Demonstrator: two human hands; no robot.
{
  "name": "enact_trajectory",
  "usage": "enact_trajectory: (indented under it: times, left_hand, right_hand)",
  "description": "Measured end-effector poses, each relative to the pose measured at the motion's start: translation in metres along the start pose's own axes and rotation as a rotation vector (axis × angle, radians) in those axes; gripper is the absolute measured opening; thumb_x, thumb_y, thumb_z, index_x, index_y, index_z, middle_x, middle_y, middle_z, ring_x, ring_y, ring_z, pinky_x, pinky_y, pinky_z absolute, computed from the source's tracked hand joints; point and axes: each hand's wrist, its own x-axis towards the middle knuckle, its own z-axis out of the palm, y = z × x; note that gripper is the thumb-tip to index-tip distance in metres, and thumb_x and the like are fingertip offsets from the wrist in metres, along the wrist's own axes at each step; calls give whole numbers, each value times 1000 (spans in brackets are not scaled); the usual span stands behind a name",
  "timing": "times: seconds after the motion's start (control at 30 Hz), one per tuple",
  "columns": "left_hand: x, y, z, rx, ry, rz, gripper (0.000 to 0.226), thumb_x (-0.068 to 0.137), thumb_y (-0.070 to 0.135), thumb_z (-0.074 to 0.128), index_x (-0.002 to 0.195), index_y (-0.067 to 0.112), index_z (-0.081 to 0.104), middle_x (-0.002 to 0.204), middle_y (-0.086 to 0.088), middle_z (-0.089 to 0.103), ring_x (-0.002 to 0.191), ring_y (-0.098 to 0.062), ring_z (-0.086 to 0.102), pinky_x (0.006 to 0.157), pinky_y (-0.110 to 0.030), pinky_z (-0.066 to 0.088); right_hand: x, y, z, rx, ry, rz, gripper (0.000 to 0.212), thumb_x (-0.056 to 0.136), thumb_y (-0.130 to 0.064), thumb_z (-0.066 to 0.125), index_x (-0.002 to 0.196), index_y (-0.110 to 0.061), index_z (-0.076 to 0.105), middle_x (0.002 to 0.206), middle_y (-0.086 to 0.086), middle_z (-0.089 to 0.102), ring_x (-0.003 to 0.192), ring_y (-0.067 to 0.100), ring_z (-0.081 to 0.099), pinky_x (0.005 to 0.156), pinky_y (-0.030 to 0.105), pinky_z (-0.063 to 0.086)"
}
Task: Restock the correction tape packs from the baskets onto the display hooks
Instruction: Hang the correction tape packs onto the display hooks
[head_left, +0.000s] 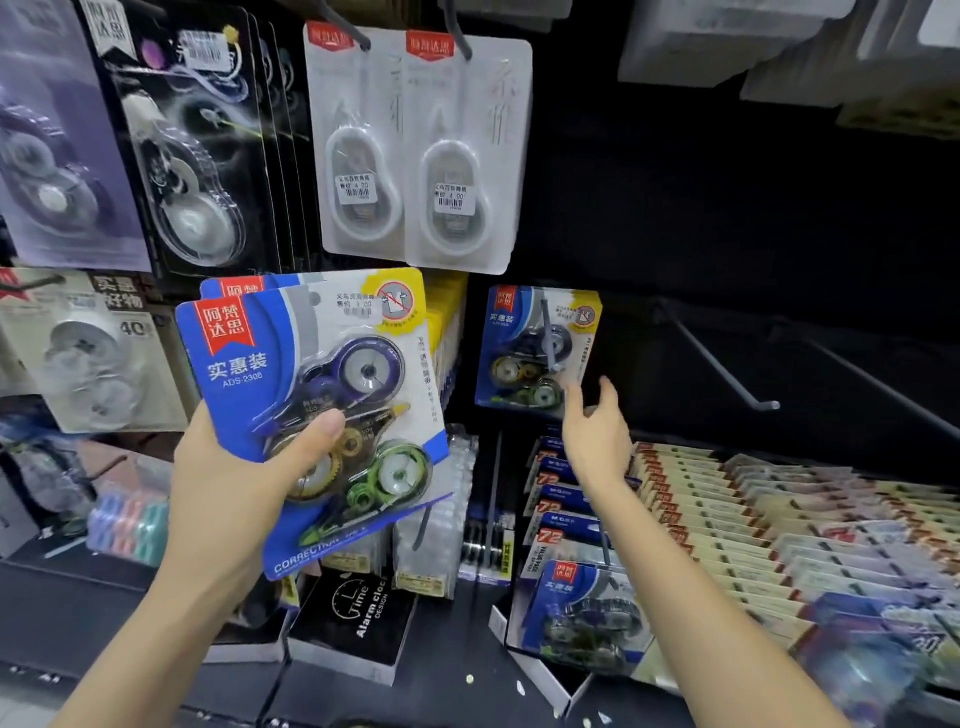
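Black display panel (727, 234): one blue-carded correction tape pack (511, 358) hangs on a grey metal hook (548, 332); two white blister packs (457, 156) hang above.

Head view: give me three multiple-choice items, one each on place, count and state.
1. Relative to the white packs, where is the hung blue pack?
A) above them
B) below them
C) far to their left

2. How many white packs face front, side by side?
A) one
B) two
C) four

3. The right hand is:
A) gripping a pack
B) curled into a fist
C) open and empty

Answers:
1 B, it hangs just under their lower right corner.
2 B, two cards show next to each other.
3 C, its fingers spread toward the hung blue pack, while the left hand grips the held packs.
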Motion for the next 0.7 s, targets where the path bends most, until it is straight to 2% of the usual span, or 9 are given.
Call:
enact_trajectory:
  times: [0.07,0.13,0.17,0.27,0.33,0.43,0.53,0.63,0.7]
  left_hand:
    - [-2,-2,-1,-25,-74,-48,69,42,49,95,103,32,66,102,10,75,94,-13,72,78,-30,59]
    - [-7,-5,1,-18,-136,-95,86,26,60,93,102,29,68,100,8,76,90,-11,73,72,-27,58]
    - [-10,-7,4,-18,-166,-116,87,24,56,93,102,29,68,100,8,76,90,-13,73,73,-29,56]
    - [-22,-7,19,-22,-282,-144,84,22,49,93,100,31,68,100,6,76,89,-13,73,70,-25,56]
    - [-25,-7,27,-36,-318,-176,84,24,47,93,101,29,67,98,6,77,86,-13,73,68,-23,56]
    - [-18,-6,27,-75,-310,-255,91,29,70,89,105,27,66,105,4,75,93,-16,72,81,-37,56]
    - [-18,-3,27,-80,-318,-263,83,43,80,80,107,30,67,112,3,74,104,-19,70,92,-44,50]
    - [-24,-4,28,-57,-339,-245,53,69,60,80,107,27,67,108,5,75,99,-15,71,87,-38,50]
    - [-28,-5,28,-14,-353,-231,37,73,39,73,106,24,65,101,6,76,91,-12,72,81,-35,51]
  right_hand:
    - [-40,-7,-16,243,1,-97,38,101,-47,41,124,-21,57,100,-4,67,99,21,63,79,34,45]
    - [-87,-21,-37,425,-84,-220,27,96,-51,49,100,-29,62,86,-10,65,87,12,62,76,30,49]
    - [-109,-29,-48,433,-147,-280,26,88,-58,53,97,-35,61,86,-12,65,84,8,61,75,25,49]
    - [-149,-49,-64,318,-307,-331,42,69,-62,69,103,-48,52,98,-23,66,90,0,64,75,18,50]
    - [-150,-49,-64,413,-362,-239,49,71,-39,83,107,-40,50,102,-23,68,91,0,67,79,28,56]
    - [-135,-48,-68,513,-422,-192,43,80,-12,80,111,-26,55,104,-5,73,95,11,71,87,43,57]
    - [-128,-44,-73,546,-505,-172,40,83,-8,76,112,-23,53,107,-1,74,98,15,71,86,40,58]
    - [-129,-35,-77,554,-506,-162,38,82,-6,75,110,-21,54,104,-2,74,96,16,72,80,34,59]
    - [-132,-27,-80,581,-488,-160,39,80,-6,76,110,-20,55,105,-1,74,96,17,71,78,32,58]
